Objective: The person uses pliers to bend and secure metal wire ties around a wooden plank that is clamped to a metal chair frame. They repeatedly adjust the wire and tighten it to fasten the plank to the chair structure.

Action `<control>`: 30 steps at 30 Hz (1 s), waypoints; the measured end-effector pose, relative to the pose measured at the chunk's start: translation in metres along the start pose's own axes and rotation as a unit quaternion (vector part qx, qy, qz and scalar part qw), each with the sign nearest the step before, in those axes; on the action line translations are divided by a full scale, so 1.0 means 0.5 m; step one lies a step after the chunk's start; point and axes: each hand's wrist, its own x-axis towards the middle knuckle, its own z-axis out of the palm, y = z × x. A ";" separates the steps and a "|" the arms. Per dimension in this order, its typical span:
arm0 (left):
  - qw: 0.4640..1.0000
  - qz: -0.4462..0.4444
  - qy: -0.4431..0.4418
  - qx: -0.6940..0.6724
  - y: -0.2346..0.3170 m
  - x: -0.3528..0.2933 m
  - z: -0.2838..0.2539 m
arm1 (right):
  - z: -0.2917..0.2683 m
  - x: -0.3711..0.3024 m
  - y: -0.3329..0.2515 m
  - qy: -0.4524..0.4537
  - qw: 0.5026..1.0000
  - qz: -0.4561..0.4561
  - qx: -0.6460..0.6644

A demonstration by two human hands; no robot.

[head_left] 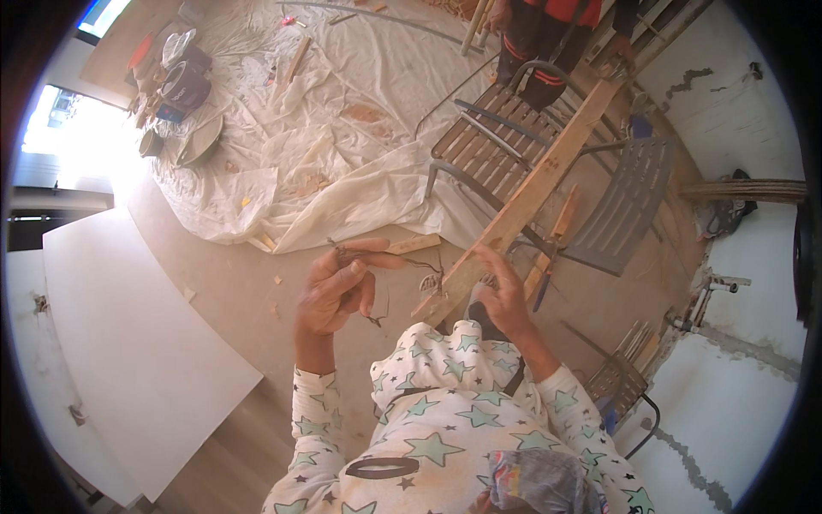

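Dusty floor [240, 300], drop cloth [300, 158] beyond. Plank [533, 188] slants from between the hands to far right; right hand [507, 301] nearer, at its edge (grip unclear). Left hand [332, 293], apart from the right, pinches dark wire [422, 264].

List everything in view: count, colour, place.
wire: at least one, dark, centre
plank: one, tan, centre to upper right
slatted seat: one, brown, left of plank
slatted panel: one, grey, right of plank
wood strips: several, tan, scattered
dust sheet: one, white, upper left
bucket: at least one, purple, upper left
board: one, white, left
pipe fitting: one, grey, right
co-worker: one, red and dark clothing, top right
star-print top: one, white and green, bottom centre
left hand: one, bare, holding wire
right hand: one, bare, near plank
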 end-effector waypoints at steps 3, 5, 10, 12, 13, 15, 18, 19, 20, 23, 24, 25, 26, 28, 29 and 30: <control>1.000 -0.002 -0.016 -0.003 0.002 0.018 0.028 | 0.067 0.054 -0.027 -0.055 0.987 0.034 0.146; 1.000 0.003 -0.014 0.015 0.009 0.022 0.052 | 0.079 0.063 -0.021 -0.107 0.963 0.086 0.231; 0.998 -0.016 0.002 0.061 0.009 0.023 0.056 | 0.083 0.037 -0.008 -0.136 0.896 0.187 0.379; 0.996 -0.023 0.001 0.086 0.004 0.020 0.055 | 0.076 0.031 0.006 -0.102 0.882 0.199 0.414; 0.993 -0.024 0.005 0.112 0.000 0.019 0.056 | 0.068 0.029 0.012 -0.083 0.875 0.204 0.431; 0.986 -0.022 0.010 0.163 -0.005 0.017 0.057 | 0.048 0.034 0.016 -0.048 0.892 0.199 0.403; 0.975 -0.030 0.020 0.222 -0.007 0.016 0.052 | 0.007 0.050 0.009 -0.006 0.932 0.180 0.315; 0.971 -0.042 0.029 0.232 -0.008 0.012 0.050 | -0.009 0.056 0.006 0.006 0.945 0.171 0.277; 0.968 -0.054 0.036 0.241 -0.010 0.011 0.049 | -0.028 0.063 0.006 0.021 0.952 0.161 0.259; 0.985 -0.044 0.070 0.153 -0.015 -0.001 0.046 | -0.073 0.082 0.006 0.043 0.968 0.134 0.207; 0.985 -0.050 0.069 0.153 -0.017 -0.004 0.044 | -0.087 0.087 -0.004 0.041 0.973 0.127 0.186; 0.984 -0.057 0.068 0.152 -0.019 -0.006 0.041 | -0.099 0.091 -0.011 0.038 0.978 0.120 0.165; 0.984 -0.063 0.065 0.151 -0.021 -0.006 0.040 | -0.115 0.093 -0.012 0.028 0.983 0.119 0.136; 0.980 -0.041 0.052 0.189 -0.024 -0.006 0.037 | -0.139 0.096 -0.015 0.007 0.990 0.116 0.080; 0.977 -0.031 0.043 0.207 -0.027 -0.005 0.038 | -0.148 0.097 -0.019 0.006 0.998 0.066 0.023; 0.969 -0.049 0.033 0.239 -0.027 -0.008 0.036 | -0.158 0.099 -0.024 0.005 0.999 0.017 -0.034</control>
